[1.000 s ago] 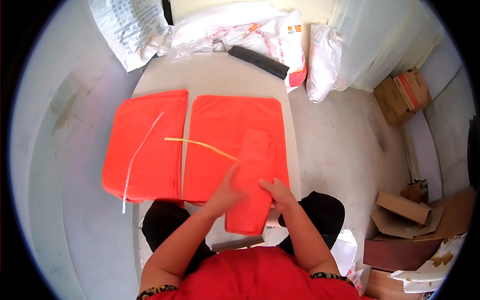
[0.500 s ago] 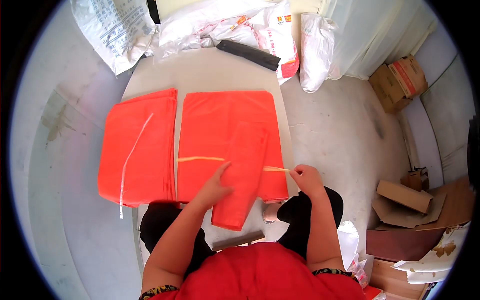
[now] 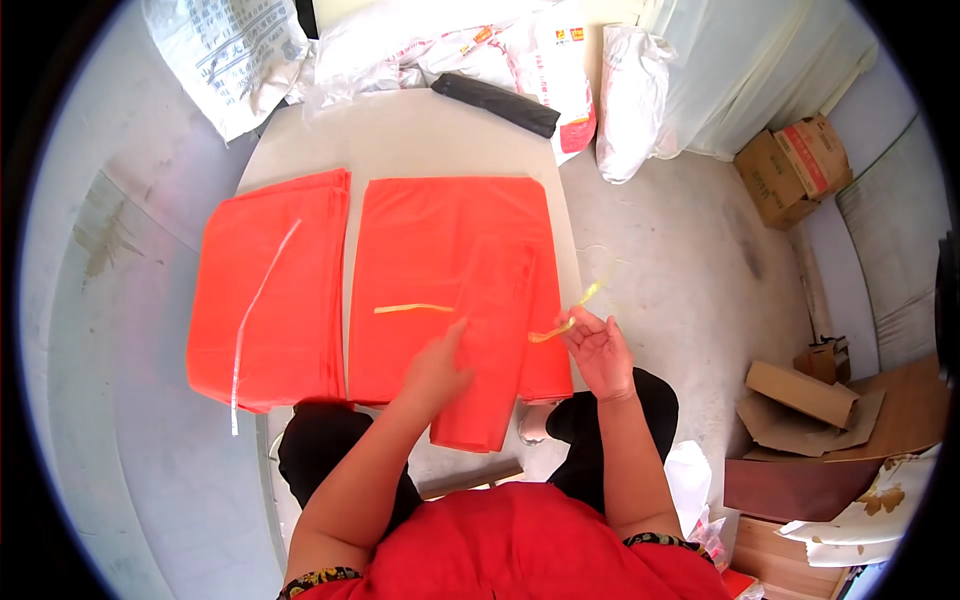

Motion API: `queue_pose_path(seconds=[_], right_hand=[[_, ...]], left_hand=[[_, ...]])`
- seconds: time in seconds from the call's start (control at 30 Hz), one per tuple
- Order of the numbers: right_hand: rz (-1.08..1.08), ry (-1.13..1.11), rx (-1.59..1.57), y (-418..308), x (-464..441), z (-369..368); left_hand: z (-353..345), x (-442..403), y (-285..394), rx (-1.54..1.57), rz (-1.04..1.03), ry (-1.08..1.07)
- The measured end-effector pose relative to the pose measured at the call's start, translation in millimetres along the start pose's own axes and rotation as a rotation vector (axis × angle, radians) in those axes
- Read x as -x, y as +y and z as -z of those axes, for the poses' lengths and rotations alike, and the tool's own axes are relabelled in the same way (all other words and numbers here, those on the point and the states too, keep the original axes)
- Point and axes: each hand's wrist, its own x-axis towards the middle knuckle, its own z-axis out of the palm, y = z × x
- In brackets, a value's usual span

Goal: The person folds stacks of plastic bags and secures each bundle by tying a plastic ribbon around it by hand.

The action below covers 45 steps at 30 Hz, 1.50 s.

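A long folded red plastic bundle (image 3: pixel 485 350) lies slantwise over a flat stack of red plastic sheets (image 3: pixel 410 240), its lower end past the table's near edge. My left hand (image 3: pixel 436 372) grips the bundle's left side; some fingers are hidden. Under the bundle runs a yellow strip (image 3: pixel 412 308), showing on both sides of it. To the right, my right hand (image 3: pixel 598 352) is turned palm up, pinching the strip's other end, whose tip sticks up beyond the fingers. A second red stack (image 3: pixel 265 290) lies at left with a thin white strip (image 3: pixel 262 300) on top.
On the table (image 3: pixel 385 130), a black roll (image 3: pixel 496 104) lies at the far edge, before white printed sacks (image 3: pixel 400 50). Another white sack (image 3: pixel 633 105) stands beside them. Cardboard boxes (image 3: pixel 795 170) and an opened carton (image 3: pixel 800 405) are at right.
My right hand has turned palm up and raised its end of the yellow strip. The strip's left end has been drawn rightward. The bundle has shifted slightly.
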Motion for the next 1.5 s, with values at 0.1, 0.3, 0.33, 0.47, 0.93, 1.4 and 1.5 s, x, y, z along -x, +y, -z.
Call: queue_pose_path(seconds=[0.1, 0.3, 0.33, 0.47, 0.93, 1.4, 1.5], right_hand=[[0.143, -0.004, 0.204, 21.5, -10.1, -4.5], [0.151, -0.043, 0.997, 34.4, -16.9, -70.4], [0.203, -0.044, 1.042, 42.4, -19.3, -62.6], [0.347, 0.002, 1.280, 43.9, -17.8, -51.1], [0.427, 0.195, 1.509, 42.0, -10.1, -35.4], [0.678, -0.224, 1.492, 109.7, -60.3, -91.1], [0.659, -0.176, 1.460, 117.8, -63.8, -96.7]], left_hand=[[18.8, 8.8, 27.9, -0.303, 0.085, -0.019], [5.4, -21.2, -19.4, -0.300, -0.325, 0.465], [5.8, -27.7, -24.9, -0.306, -0.328, 0.485], [7.6, -37.2, -29.5, -0.249, -0.256, 0.497], [28.2, -20.1, -36.1, -0.471, -0.301, 0.568], [32.6, 1.8, 4.5, -0.161, -0.598, 0.452], [27.3, -6.3, -0.9, -0.040, -0.621, 0.499]])
